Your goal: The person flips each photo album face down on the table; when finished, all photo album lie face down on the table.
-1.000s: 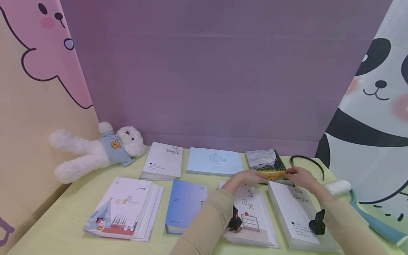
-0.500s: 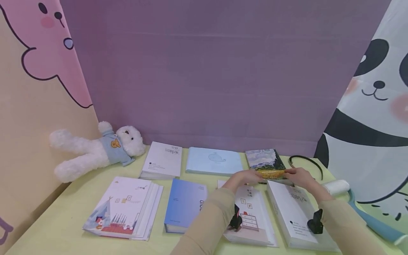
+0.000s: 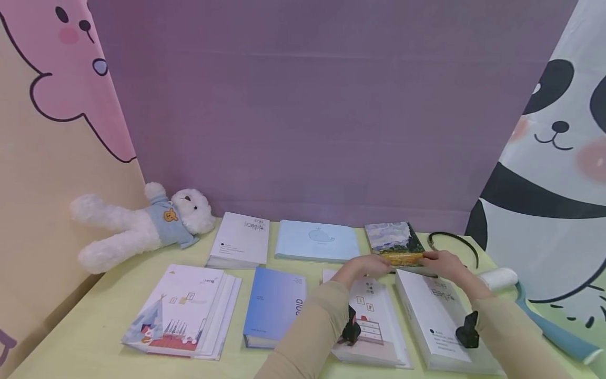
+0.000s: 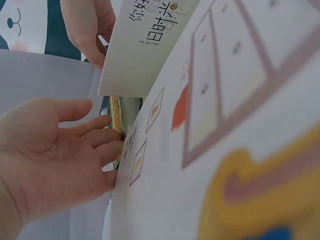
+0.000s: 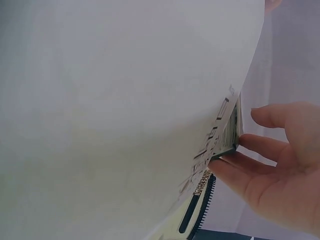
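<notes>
A small book with a painted landscape cover [image 3: 390,235] lies at the back right, and both hands are at its near end. My left hand [image 3: 369,267] touches its left side with extended fingers. In the left wrist view that hand [image 4: 60,155] keeps its thumb apart, and a sliver of the painted cover [image 4: 116,115] shows past the fingertips. My right hand [image 3: 447,265] is at the book's right near corner. In the right wrist view its fingertips meet the page edge of the book [image 5: 230,135], while the thumb [image 5: 270,116] stands away. White books partly block both wrist views.
Below the forearms lie a drawer-picture book [image 3: 371,297] and a thick white book [image 3: 437,316]. A whale-cover book [image 3: 317,240], white book [image 3: 241,237], blue book [image 3: 274,305], tent-picture book [image 3: 182,310], plush bear [image 3: 156,221], black band [image 3: 459,238] and lint roller [image 3: 499,278] surround them.
Both hands stay at the painted-cover book, almost still. The head view has shifted slightly; no book has visibly moved on the table.
</notes>
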`<control>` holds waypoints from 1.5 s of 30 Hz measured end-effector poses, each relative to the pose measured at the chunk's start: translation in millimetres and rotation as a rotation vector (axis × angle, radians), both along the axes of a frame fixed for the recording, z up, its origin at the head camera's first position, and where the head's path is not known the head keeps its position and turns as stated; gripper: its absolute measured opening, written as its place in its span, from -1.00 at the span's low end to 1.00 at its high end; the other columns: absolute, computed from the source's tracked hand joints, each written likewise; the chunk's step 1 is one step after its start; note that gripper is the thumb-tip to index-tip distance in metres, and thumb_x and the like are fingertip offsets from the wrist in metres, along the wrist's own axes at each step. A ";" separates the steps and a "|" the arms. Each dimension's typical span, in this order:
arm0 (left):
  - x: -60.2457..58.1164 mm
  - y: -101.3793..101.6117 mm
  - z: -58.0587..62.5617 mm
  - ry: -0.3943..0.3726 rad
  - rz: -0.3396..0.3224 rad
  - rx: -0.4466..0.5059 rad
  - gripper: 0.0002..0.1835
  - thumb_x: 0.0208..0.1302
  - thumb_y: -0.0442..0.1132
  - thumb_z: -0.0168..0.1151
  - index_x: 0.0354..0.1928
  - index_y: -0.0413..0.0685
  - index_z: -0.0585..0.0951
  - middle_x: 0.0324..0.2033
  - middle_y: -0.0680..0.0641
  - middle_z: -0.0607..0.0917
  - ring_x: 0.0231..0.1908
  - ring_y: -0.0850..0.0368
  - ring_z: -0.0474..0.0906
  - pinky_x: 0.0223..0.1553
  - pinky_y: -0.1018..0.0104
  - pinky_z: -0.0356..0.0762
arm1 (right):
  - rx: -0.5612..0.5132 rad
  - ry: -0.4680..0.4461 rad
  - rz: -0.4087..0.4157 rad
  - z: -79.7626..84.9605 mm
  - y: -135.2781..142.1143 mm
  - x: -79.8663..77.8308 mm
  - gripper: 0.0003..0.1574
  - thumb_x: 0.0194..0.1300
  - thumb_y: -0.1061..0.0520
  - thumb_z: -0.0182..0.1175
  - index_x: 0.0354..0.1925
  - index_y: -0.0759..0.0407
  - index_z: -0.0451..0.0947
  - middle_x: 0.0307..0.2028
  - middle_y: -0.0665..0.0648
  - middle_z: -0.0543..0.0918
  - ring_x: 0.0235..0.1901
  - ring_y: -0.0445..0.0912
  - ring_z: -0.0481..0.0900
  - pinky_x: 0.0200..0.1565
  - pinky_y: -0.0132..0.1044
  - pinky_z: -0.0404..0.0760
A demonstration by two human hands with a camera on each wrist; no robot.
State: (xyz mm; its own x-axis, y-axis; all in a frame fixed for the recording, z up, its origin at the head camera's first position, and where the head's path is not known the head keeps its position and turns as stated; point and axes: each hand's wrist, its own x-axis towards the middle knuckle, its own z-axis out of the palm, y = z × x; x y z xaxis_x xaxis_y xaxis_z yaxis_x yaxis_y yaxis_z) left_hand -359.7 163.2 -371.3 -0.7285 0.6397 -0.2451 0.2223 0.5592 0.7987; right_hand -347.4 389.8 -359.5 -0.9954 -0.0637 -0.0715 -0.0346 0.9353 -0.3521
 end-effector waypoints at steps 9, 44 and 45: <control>-0.6 -4.9 2.7 0.064 0.110 0.111 -0.61 0.41 -0.18 -0.02 0.23 -0.05 0.47 0.16 -0.01 0.54 -0.04 0.15 0.53 -0.03 0.27 0.52 | -0.027 0.071 -0.003 8.5 -4.8 4.4 -0.41 0.39 0.06 -0.09 0.12 0.57 0.36 0.05 0.56 0.46 0.05 0.43 0.38 -0.04 0.16 0.49; -25.3 -154.3 35.5 0.297 0.295 0.291 -0.55 0.41 -0.03 0.01 0.26 -0.01 0.43 0.13 -0.09 0.56 0.07 0.03 0.52 0.12 0.15 0.47 | -0.335 0.378 0.226 18.2 -139.6 -21.1 -0.48 0.34 0.04 0.13 0.12 0.38 0.43 0.07 0.42 0.52 0.04 0.26 0.51 0.01 0.09 0.55; -24.9 -159.6 36.5 0.291 0.301 0.293 -0.55 0.41 -0.04 0.01 0.27 -0.01 0.42 0.14 -0.09 0.56 0.08 0.02 0.52 0.14 0.12 0.45 | -0.341 0.372 0.231 17.3 -143.2 -22.0 -0.47 0.34 0.04 0.14 0.12 0.37 0.43 0.07 0.42 0.52 0.05 0.26 0.50 0.02 0.09 0.54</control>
State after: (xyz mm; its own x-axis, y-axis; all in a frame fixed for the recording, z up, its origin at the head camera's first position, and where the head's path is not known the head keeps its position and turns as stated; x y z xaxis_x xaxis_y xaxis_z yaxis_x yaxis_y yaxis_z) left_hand -384.7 3.5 -334.8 -0.9026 0.4021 0.1534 0.3221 0.3949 0.8604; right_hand -369.4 246.6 -342.2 -0.9068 -0.2415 0.3455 -0.4055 0.7237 -0.5584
